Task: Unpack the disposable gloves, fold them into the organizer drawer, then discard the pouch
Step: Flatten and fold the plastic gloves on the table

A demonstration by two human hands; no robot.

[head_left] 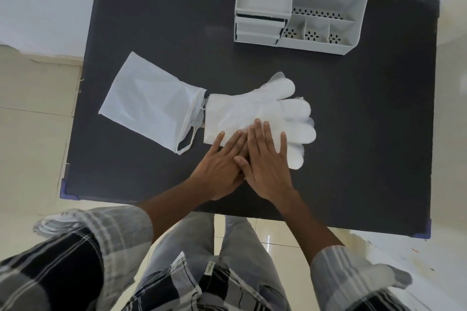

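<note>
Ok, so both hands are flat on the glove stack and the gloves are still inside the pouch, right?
Not quite. The head view shows the gloves lying out on the table, beside the pouch. Left hand and right hand do press flat on them.

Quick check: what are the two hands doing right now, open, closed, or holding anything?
Left hand: open, fingers straight, pressing flat on the stack of gloves.
Right hand: open, fingers straight, pressing on the gloves, partly overlapping the left hand.
</note>
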